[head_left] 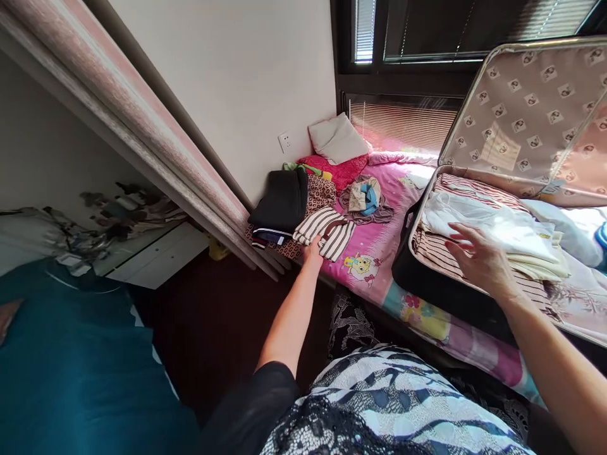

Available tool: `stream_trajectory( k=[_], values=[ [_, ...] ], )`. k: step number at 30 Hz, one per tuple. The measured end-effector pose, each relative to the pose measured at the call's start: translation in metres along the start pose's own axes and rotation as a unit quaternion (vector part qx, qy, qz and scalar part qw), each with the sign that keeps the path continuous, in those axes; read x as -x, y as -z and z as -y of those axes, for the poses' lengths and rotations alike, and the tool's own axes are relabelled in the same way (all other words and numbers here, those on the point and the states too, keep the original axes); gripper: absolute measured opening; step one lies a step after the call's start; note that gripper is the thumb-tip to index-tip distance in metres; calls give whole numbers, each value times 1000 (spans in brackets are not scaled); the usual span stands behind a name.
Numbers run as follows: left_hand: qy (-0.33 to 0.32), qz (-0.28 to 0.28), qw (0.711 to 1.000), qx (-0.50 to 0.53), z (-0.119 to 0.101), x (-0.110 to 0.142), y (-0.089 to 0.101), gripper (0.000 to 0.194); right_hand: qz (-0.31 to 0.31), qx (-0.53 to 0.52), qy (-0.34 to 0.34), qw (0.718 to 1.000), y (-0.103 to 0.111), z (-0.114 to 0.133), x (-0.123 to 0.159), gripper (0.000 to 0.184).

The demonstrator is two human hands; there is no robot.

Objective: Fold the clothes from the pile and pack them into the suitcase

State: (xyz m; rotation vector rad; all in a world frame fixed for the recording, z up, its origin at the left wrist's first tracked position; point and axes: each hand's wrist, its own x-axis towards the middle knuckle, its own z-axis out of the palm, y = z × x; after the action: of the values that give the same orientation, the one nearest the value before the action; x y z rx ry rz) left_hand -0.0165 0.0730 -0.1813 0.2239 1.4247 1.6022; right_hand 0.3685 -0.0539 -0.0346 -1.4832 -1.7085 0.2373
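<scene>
My left hand (313, 247) grips the near edge of a folded cream-and-dark striped garment (339, 239), which lies on the pink bedding at the window. Beside it on the left are a folded black garment (281, 201) and a brown patterned cloth (322, 189). Over the open suitcase (403, 278), my right hand (481, 258) hovers with fingers spread and nothing in it. Beneath and around that hand lie a white garment in clear plastic (493, 221), a brown striped garment (434, 251) and folded cream cloth (540, 265).
A crumpled brown-and-blue clothing pile (367, 199) lies on the pink bedding (379, 243). Behind it are a red cloth (344, 169) and a pale cushion (337, 140). The suitcase lid (516, 120) stands raised by the window. A curtain (142, 139) and teal bed (85, 373) are left.
</scene>
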Motion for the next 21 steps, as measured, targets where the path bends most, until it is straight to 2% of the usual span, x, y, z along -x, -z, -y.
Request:
stream_trajectory(
  k=[3,5,7,9,10,11,14,16,19,21],
  values=[
    [-48,41,998,23,-41,14,14,34,54,-61,4,997,-23,14,-1,45],
    [-80,94,992,39,-76,28,25,37,103,-121,-5,987,-45,26,-10,54],
    [-106,136,984,41,-112,48,36,40,133,-185,-24,973,-67,42,-27,71],
    [-132,163,977,34,-141,75,42,43,136,-256,-49,956,-85,61,-50,90],
    [-148,178,972,27,-153,90,43,45,136,-298,-62,943,-90,71,-63,95],
    [-164,197,966,19,-162,104,43,47,151,-350,-75,921,-93,79,-76,91],
    [-229,222,948,-18,-178,138,35,50,217,-473,-98,848,-85,95,-106,69],
    [-241,241,939,-44,-180,149,23,49,236,-505,-96,824,-70,96,-115,55],
    [-200,290,934,-61,-175,155,-7,43,228,-512,-97,822,-33,83,-112,48],
    [-156,318,932,-70,-168,156,-36,42,203,-506,-106,832,-2,65,-106,46]
  ],
)
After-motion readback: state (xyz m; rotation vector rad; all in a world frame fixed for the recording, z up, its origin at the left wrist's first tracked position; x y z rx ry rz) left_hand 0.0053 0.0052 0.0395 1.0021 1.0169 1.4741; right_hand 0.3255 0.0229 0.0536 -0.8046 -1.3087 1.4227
